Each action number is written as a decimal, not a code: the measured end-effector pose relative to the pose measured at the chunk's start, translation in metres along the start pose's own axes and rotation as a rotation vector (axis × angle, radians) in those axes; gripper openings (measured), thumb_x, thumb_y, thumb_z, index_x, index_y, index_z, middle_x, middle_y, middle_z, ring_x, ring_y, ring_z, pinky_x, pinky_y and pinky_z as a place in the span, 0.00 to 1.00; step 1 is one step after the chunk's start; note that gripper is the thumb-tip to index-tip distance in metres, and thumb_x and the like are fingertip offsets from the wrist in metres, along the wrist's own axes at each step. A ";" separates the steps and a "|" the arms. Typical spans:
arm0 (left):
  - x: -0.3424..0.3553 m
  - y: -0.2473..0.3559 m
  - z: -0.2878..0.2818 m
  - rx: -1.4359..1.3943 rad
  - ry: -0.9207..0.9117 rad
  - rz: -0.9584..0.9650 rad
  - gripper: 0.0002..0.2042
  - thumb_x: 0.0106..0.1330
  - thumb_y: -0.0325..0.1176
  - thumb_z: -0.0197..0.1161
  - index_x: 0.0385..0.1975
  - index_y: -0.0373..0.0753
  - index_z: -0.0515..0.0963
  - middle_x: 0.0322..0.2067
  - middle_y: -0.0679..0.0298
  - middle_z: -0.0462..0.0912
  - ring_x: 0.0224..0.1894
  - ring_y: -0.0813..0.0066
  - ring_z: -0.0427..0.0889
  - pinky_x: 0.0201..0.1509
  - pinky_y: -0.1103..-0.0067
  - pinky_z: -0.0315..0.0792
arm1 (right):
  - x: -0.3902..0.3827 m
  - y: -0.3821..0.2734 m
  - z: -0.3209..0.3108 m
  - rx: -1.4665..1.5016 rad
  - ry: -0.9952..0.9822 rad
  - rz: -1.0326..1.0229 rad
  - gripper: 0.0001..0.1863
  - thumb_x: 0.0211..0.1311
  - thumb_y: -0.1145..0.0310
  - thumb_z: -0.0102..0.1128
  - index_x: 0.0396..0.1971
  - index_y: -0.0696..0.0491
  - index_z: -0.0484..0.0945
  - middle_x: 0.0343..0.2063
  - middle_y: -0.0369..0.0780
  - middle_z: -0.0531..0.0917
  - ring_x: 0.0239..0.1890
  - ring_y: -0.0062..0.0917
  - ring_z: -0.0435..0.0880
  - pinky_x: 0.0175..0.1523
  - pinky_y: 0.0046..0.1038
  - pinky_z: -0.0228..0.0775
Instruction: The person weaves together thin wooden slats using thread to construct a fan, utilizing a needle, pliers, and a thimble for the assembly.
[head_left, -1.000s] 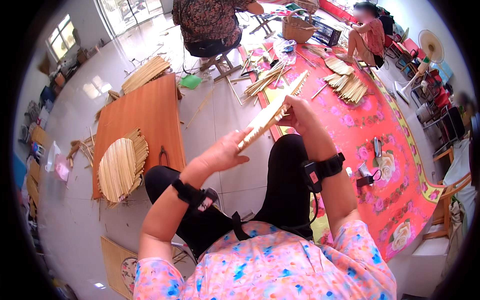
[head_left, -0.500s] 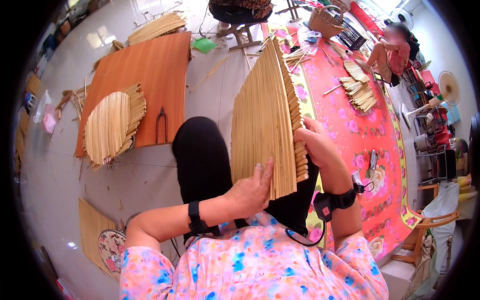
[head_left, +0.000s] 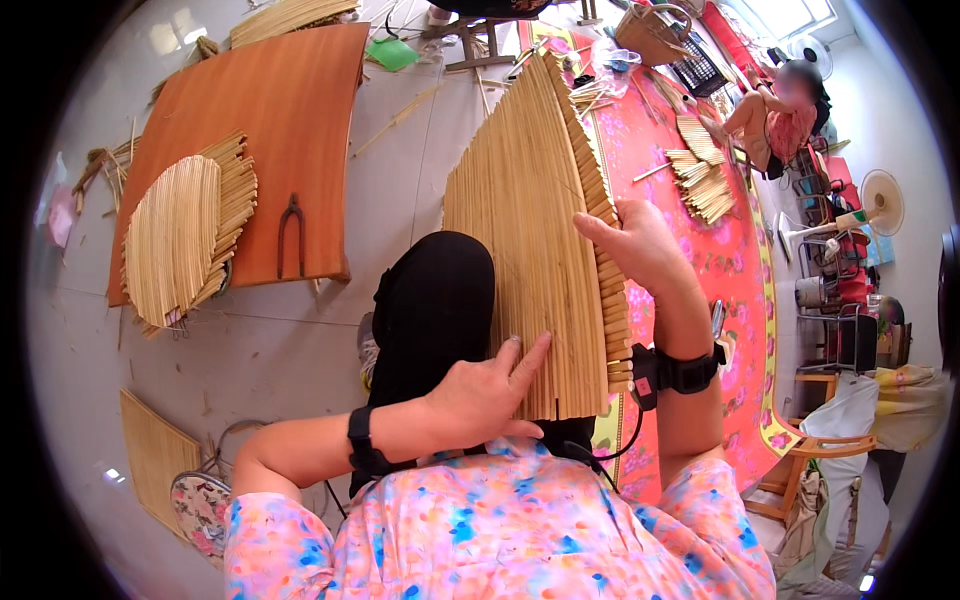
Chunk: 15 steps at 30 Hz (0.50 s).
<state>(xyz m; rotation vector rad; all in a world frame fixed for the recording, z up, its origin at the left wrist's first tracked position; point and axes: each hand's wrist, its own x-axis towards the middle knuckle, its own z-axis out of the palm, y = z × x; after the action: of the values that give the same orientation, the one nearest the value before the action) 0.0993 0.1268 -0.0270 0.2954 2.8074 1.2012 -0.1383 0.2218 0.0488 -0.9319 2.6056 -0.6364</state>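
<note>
A tapering panel of straw-coloured sticks laid side by side (head_left: 530, 250) lies across my lap, its narrow end pointing away. A second layer of sticks shows along its right edge, with the cut ends outward. My left hand (head_left: 480, 395) rests on the near end of the panel, fingers apart and stretched over the sticks, thumb by the near edge. At the right edge, my right hand (head_left: 650, 252) grips the panel, thumb on top. The other fingers of that hand are mostly hidden.
Left is a brown board table (head_left: 300, 120) bearing a rounded stick panel (head_left: 175, 235) and dark pincers (head_left: 291, 238). A red floral cloth (head_left: 735, 350) spreads at right, with stick bundles (head_left: 700, 180) on it. Beyond are another person (head_left: 790, 120), a basket (head_left: 652, 35) and a fan (head_left: 880, 203).
The panel has come nearer and lies flatter, showing more of its top. My right hand has moved farther up its right edge, thumb now on top. My left hand has stayed near the close end.
</note>
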 end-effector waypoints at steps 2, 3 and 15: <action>0.001 -0.017 -0.008 -0.015 0.147 0.101 0.42 0.51 0.49 0.72 0.63 0.34 0.61 0.48 0.48 0.73 0.40 0.54 0.83 0.34 0.70 0.79 | 0.006 -0.008 -0.003 -0.087 -0.052 0.055 0.23 0.61 0.54 0.62 0.24 0.63 0.79 0.14 0.32 0.73 0.19 0.13 0.72 0.23 0.24 0.65; 0.002 -0.025 -0.012 -0.022 0.220 0.151 0.39 0.52 0.49 0.71 0.62 0.36 0.64 0.48 0.51 0.74 0.40 0.56 0.83 0.35 0.71 0.79 | 0.007 -0.013 -0.007 -0.130 -0.077 0.083 0.23 0.60 0.54 0.63 0.25 0.64 0.80 0.13 0.33 0.74 0.19 0.13 0.72 0.23 0.24 0.65; -0.024 -0.172 -0.075 0.032 0.941 -0.422 0.16 0.65 0.29 0.60 0.51 0.32 0.75 0.44 0.54 0.79 0.39 0.64 0.83 0.41 0.75 0.76 | 0.001 -0.041 0.015 -0.238 0.028 0.060 0.24 0.51 0.55 0.71 0.19 0.63 0.74 0.15 0.37 0.76 0.18 0.18 0.74 0.24 0.29 0.65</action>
<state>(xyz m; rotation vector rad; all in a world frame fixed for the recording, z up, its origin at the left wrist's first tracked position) 0.0870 -0.0476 -0.0995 -1.0877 3.2986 1.4274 -0.1116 0.1889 0.0564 -0.9133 2.7666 -0.3308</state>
